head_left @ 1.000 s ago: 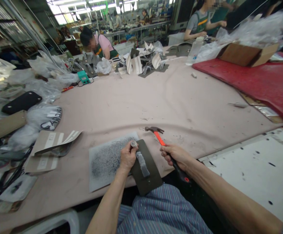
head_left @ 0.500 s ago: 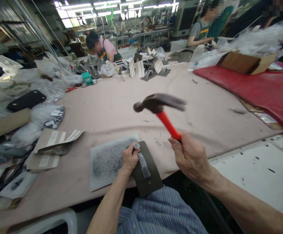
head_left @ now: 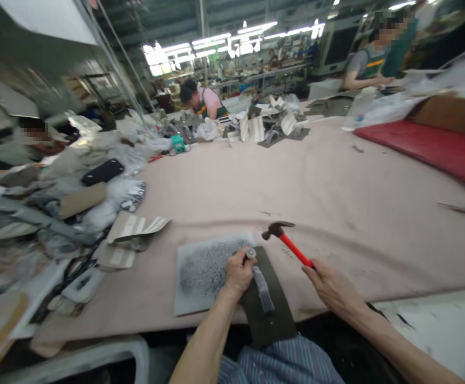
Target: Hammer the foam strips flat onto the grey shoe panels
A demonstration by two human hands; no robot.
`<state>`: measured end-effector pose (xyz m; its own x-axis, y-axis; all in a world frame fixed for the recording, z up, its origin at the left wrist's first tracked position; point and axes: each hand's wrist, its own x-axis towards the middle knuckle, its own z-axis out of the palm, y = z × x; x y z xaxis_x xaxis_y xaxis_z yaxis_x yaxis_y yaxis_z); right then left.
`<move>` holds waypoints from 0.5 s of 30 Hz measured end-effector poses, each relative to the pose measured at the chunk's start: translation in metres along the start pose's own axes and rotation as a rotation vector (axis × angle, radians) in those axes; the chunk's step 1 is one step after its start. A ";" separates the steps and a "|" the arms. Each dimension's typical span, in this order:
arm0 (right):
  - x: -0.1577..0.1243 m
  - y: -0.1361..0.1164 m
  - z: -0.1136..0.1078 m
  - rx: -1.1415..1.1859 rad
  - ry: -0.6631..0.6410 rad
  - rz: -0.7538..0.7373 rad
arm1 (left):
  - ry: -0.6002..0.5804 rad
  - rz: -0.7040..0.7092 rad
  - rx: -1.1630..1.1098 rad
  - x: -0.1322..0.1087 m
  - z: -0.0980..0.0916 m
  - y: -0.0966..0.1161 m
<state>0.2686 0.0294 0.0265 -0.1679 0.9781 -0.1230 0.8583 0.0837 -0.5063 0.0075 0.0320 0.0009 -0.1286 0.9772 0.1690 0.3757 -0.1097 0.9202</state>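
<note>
My left hand (head_left: 238,274) is closed round a short metal punch (head_left: 250,253) with a round flat top, held upright over a dark olive panel (head_left: 274,325). A strip of translucent material (head_left: 263,290) lies along that panel. The panel overlaps a grey speckled board (head_left: 182,296) and hangs over the table edge towards my lap. My right hand (head_left: 328,280) grips the red handle of a claw hammer (head_left: 294,248). Its dark head is just up and to the right of the punch, apart from it. The punch's lower end is hidden by my fingers.
Beige panels with white strips (head_left: 124,240) lie left of the board, beside piled plastic bags and parts. Grey and white pieces (head_left: 256,128) are heaped at the far side. A red sheet (head_left: 428,144) lies at right. Co-workers sit across the table (head_left: 224,181).
The hammer has come down from its raised position and is now nearer the punch. My left hand still holds the punch on the panel. The view has swung to the left.
</note>
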 end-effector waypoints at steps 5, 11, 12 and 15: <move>0.035 0.037 0.051 -0.096 0.170 -0.168 | 0.014 -0.016 -0.085 -0.001 0.001 -0.001; 0.006 -0.038 0.082 0.186 0.005 -0.673 | 0.176 -0.213 -0.351 0.009 0.011 -0.006; 0.001 -0.048 0.087 0.206 -0.072 -0.700 | 0.275 -0.294 -0.454 0.014 0.011 -0.005; 0.001 -0.058 0.089 0.155 -0.052 -0.675 | 0.565 -0.447 -0.704 0.028 -0.004 0.000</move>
<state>0.1759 0.0089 -0.0201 -0.6671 0.7108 0.2230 0.4793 0.6387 -0.6020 0.0003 0.0583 0.0065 -0.6101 0.7454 -0.2685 -0.4181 -0.0150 0.9083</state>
